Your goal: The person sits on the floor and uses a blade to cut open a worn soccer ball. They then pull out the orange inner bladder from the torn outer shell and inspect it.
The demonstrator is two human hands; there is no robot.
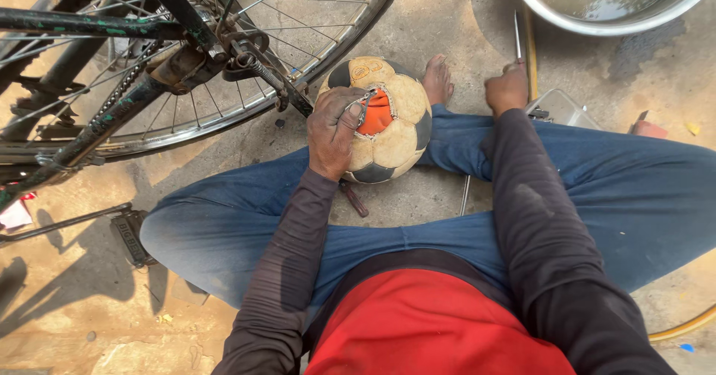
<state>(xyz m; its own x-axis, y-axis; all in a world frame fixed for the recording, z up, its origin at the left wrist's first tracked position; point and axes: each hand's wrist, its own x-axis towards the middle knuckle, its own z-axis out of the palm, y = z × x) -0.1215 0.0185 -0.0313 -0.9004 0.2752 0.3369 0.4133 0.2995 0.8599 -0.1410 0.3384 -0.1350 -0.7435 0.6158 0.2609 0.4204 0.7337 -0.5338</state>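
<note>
While resting on the worn football [388,133], the left hand [333,130] grips a thin metal tool [361,106]. Right hand [508,88] is clenched beside a clear plastic box [561,109]; contents cannot be determined

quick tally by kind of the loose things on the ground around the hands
football, worn, torn open with orange showing, left hand on it: 1
metal basin: 1
clear plastic box, beside the right hand: 1
thin metal rods: 2
bicycle pedal: 1
bicycle wheel: 1
total: 7
</note>
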